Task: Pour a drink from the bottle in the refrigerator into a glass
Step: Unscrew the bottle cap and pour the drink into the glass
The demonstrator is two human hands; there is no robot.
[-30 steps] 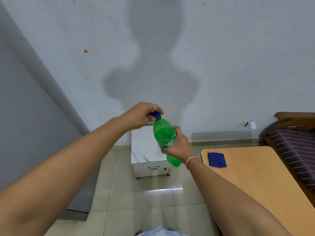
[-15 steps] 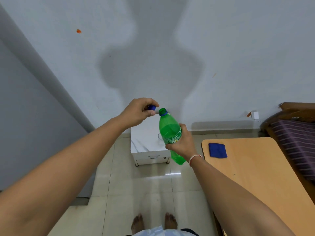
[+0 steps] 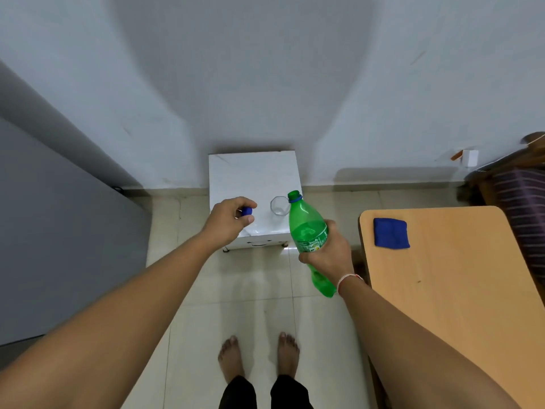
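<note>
Right hand [image 3: 326, 255]: clasps green bottle [image 3: 309, 234] at label, uncapped, neck tilted toward glass [image 3: 279, 205] | Left hand [image 3: 228, 221]: pinches blue cap [image 3: 246, 211] | Glass: upright, near front right corner of white cabinet [image 3: 253, 175] | 1 blue cloth [image 3: 391, 233]: wooden table [image 3: 460, 290], far left corner.

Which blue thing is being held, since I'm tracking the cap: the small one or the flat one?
The small blue cap, pinched in the left hand. The flat blue cloth lies untouched on the wooden table.
</note>
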